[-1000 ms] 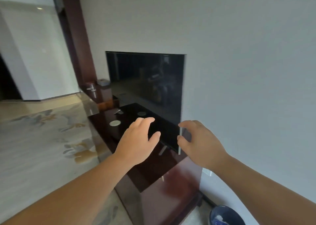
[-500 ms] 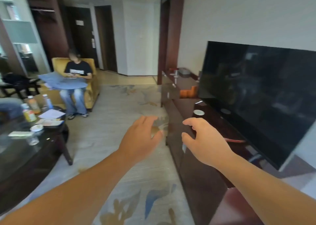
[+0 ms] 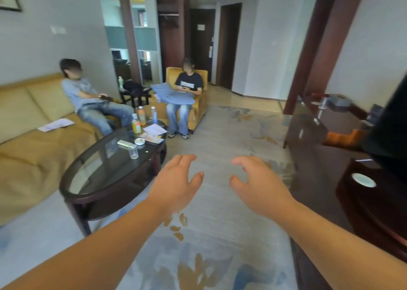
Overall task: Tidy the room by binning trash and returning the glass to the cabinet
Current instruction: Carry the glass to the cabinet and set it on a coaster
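A clear drinking glass (image 3: 133, 151) stands on the oval glass-topped coffee table (image 3: 88, 179) at left, near bottles (image 3: 136, 124), papers (image 3: 155, 129) and a small white dish (image 3: 139, 141). My left hand (image 3: 176, 184) and my right hand (image 3: 257, 184) hover side by side over the carpet in the middle, fingers loosely spread, holding nothing. Both hands are well to the right of the glass. The dark wooden cabinet (image 3: 312, 179) runs along the right wall.
Two people sit at the back left, one on a tan sofa (image 3: 28, 139), one in a yellow armchair (image 3: 198, 104). A black TV edge (image 3: 389, 139) and a white coaster (image 3: 363, 180) sit on the cabinet. Patterned carpet (image 3: 220, 139) stretches ahead.
The view has swung left from the TV and cabinet to the room. The coffee table and sofa have come into sight. Both hands stay empty in front of me.
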### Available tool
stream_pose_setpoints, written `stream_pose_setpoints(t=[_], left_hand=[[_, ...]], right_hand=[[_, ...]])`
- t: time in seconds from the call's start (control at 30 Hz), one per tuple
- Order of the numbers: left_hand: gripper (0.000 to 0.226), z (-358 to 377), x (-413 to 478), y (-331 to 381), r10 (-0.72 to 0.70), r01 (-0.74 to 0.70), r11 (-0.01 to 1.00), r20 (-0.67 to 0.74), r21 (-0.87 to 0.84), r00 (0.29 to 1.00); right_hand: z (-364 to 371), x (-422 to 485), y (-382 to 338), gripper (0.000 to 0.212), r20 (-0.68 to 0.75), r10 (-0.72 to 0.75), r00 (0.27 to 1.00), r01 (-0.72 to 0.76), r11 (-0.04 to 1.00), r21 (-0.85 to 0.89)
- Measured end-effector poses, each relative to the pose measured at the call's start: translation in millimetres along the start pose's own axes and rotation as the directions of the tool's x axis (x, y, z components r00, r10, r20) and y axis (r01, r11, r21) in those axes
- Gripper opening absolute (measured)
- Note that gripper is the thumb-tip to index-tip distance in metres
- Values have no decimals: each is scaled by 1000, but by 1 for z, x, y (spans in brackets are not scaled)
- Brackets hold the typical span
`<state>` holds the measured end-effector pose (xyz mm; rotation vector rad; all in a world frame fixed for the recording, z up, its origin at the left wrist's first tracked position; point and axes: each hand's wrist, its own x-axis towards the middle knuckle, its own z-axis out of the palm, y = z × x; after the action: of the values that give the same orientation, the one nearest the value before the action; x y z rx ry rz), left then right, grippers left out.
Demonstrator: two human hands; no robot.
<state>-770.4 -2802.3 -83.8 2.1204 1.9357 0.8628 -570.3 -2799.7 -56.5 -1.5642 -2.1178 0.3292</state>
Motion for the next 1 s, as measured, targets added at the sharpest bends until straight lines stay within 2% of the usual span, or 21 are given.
stream_pose_setpoints(t=[0.2, 0.53, 0.8, 1.0], left_hand=[[53, 8, 27, -18, -136, 138, 989, -41, 52, 990], [52, 20, 70, -77, -301, 307, 949, -76, 79, 951], [51, 18, 129, -173, -382, 387, 920, -82, 60, 921], [51, -8, 194, -258, -386, 391, 917, -74, 77, 920]], right_hand=[[20, 58, 11, 42, 47, -112, 993, 109, 992, 67], [72, 136, 7, 40, 191, -227, 955, 201, 969, 147], [136, 230, -36, 39, 238, -272, 932, 239, 958, 159], [186, 316, -85, 38, 260, -246, 934, 212, 965, 151]])
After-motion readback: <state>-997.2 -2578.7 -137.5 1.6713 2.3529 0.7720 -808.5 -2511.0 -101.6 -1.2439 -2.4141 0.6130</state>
